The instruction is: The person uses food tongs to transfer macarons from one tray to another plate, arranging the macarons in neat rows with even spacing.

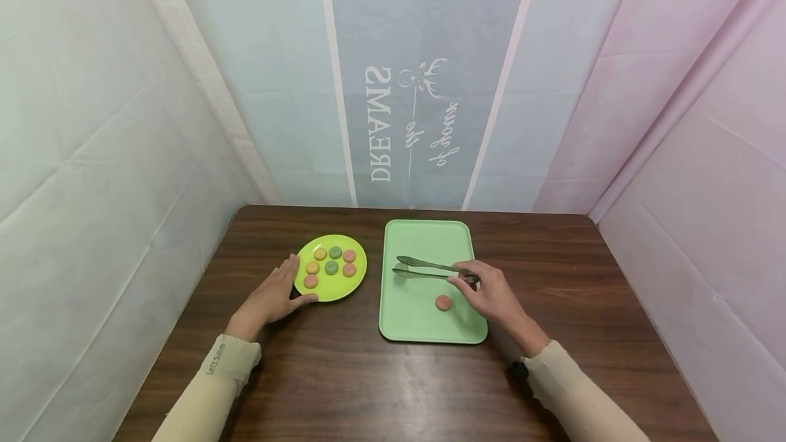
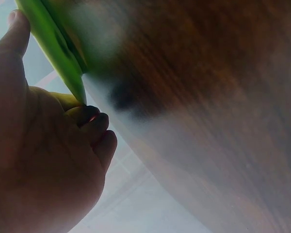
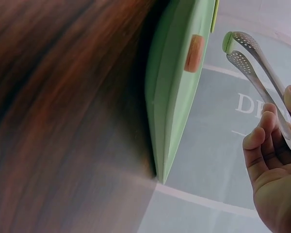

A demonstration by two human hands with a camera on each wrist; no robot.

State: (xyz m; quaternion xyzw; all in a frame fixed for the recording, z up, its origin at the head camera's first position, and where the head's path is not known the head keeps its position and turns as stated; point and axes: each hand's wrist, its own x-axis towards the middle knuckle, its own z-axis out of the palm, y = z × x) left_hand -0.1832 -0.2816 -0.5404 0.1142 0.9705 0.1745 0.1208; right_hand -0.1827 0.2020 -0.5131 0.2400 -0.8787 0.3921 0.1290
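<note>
My right hand (image 1: 488, 292) holds metal tongs (image 1: 430, 275) with perforated tips above the light green tray (image 1: 411, 322). A green macaron (image 3: 228, 42) sits between the tong tips in the right wrist view. On the tray below lies one pink macaron (image 1: 443, 303). At the left, my left hand (image 1: 273, 299) rests against the rim of the yellow-green plate (image 1: 340, 292), fingers along its left side and thumb at the near edge. Several macarons (image 1: 331, 267) in yellow, green and pink lie spread on that plate. The left wrist view shows the hand beside the plate's edge.
Plate and tray stand side by side on a dark wooden table (image 1: 344, 374), with a narrow gap between them. A printed curtain (image 1: 430, 19) hangs behind the table, and pale cloth walls (image 1: 92, 155) flank both sides.
</note>
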